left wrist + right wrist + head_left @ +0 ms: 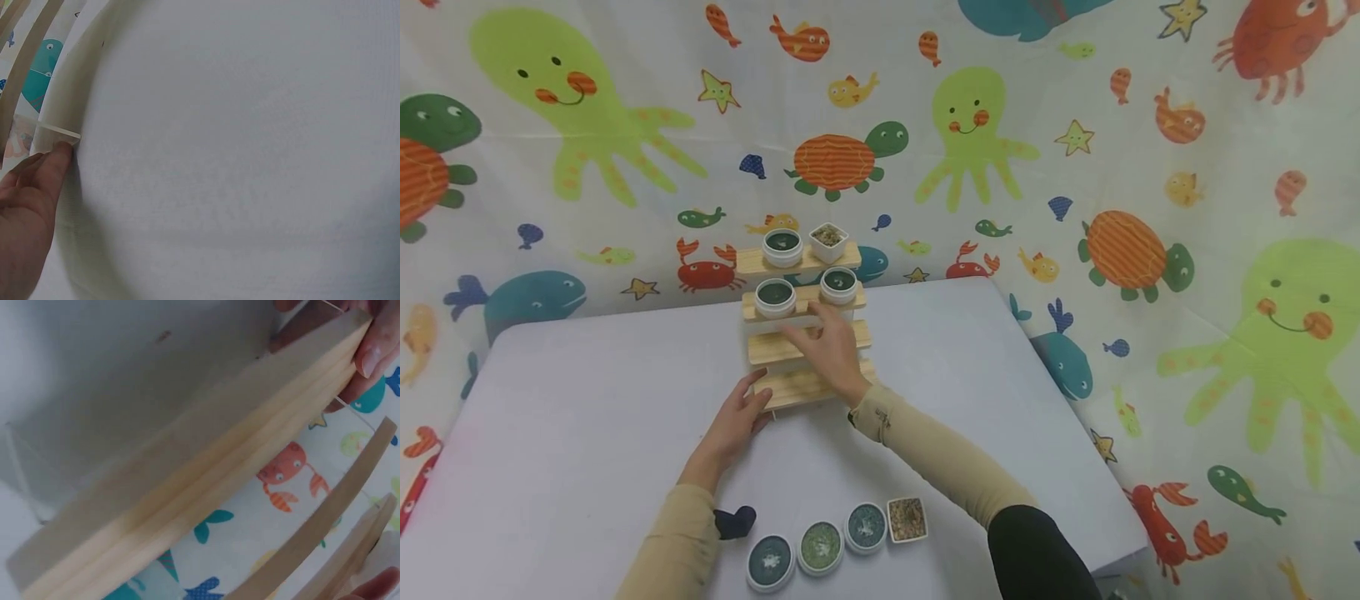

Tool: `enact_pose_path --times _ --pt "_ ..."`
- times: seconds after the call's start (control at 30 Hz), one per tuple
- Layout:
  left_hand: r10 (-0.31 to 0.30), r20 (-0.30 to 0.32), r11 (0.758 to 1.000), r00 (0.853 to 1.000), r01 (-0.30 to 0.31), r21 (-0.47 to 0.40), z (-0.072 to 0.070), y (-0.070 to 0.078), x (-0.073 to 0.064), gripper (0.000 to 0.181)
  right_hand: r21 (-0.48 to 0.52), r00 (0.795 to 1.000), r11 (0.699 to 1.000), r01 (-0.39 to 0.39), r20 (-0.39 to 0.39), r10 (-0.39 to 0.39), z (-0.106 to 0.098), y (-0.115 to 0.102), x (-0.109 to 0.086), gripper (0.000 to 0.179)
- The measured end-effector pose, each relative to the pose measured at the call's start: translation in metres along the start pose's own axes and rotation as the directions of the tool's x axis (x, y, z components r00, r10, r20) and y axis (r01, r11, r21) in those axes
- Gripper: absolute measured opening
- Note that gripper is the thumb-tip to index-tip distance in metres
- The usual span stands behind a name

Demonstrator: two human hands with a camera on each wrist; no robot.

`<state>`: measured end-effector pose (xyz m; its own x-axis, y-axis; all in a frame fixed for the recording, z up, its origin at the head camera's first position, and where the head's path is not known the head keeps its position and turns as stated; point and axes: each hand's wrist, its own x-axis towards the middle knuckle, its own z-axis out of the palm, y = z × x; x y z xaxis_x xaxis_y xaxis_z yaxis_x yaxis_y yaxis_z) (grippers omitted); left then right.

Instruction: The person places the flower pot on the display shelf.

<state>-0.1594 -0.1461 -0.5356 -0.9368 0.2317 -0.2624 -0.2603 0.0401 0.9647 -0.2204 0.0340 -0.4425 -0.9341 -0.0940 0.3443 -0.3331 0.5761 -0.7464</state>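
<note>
A tiered wooden shelf stand (790,387) stands on the table against the patterned cloth. My left hand (737,421) holds the left end of its lowest step, fingers about the plank end; the right wrist view shows these fingers (375,353) on the wood. My right hand (835,350) reaches over the middle steps, thumb and forefinger apart. Its fingertips are near a round white jar with dark green contents (775,297) and a similar jar (838,285) on the second step from the top. On the top step sit another green jar (782,247) and a square dish (829,242).
Near the front edge stand a dark green jar (771,562), a lighter green jar (821,547), a blue-green jar (866,527) and a square dish of brownish bits (907,519). A dark object (735,522) shows beside the left sleeve. A sea-animal cloth (880,83) hangs behind.
</note>
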Motion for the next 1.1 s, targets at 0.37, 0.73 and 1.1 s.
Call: enact_pose_path --times 0.37,0.73,1.1 --pt "-0.01 -0.005 1.0 1.0 0.01 0.017 0.001 0.0 0.003 0.063 0.162 0.986 0.981 0.108 0.108 -0.126 -0.017 0.025 -0.026 0.05" --pt "-0.004 -0.001 1.0 1.0 0.004 0.012 0.001 -0.002 0.002 0.064 0.197 0.948 0.978 0.061 0.295 -0.118 -0.021 0.04 -0.047 0.056" --pt "-0.005 -0.006 1.0 1.0 0.005 0.011 0.003 0.001 0.0 0.063 0.178 0.821 0.974 0.142 0.529 -0.216 -0.013 0.046 -0.067 0.054"
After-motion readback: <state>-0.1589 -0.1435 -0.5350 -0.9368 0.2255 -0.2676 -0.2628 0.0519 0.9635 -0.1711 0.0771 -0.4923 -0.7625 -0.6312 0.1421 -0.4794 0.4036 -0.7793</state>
